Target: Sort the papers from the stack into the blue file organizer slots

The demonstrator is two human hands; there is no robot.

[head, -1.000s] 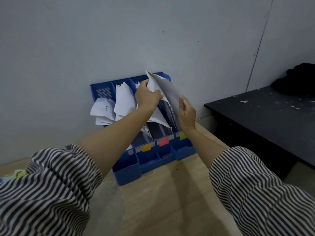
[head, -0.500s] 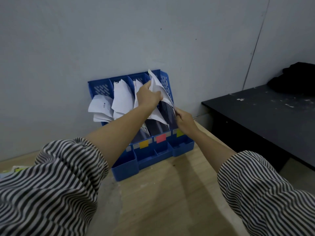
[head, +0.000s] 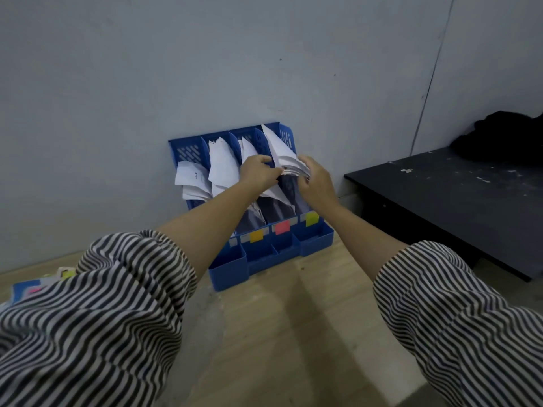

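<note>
- The blue file organizer (head: 316,245) stands at the far edge of the wooden table (head: 293,333), its back against the grey wall (head: 205,69); the table's near half lies bare in front of it.
- A black desk (head: 455,198) sits lower, just past the table's right edge, with a dark bundle (head: 505,136) at its far corner.
- Coloured sheets (head: 38,286) lie at the table's left edge, partly hidden by the striped left sleeve (head: 88,318).
- Yellow (head: 256,235), red (head: 282,227) and green (head: 312,219) tabs mark the slot fronts.
- White papers (head: 223,168) lean in the left and middle slots, some flopping over the dividers.
- The left hand (head: 258,171) curls round the edge of a paper bundle (head: 282,154) in the rightmost slot.
- The right hand (head: 317,180) grips the same bundle from its right side, fingers curled over the sheet edges.
</note>
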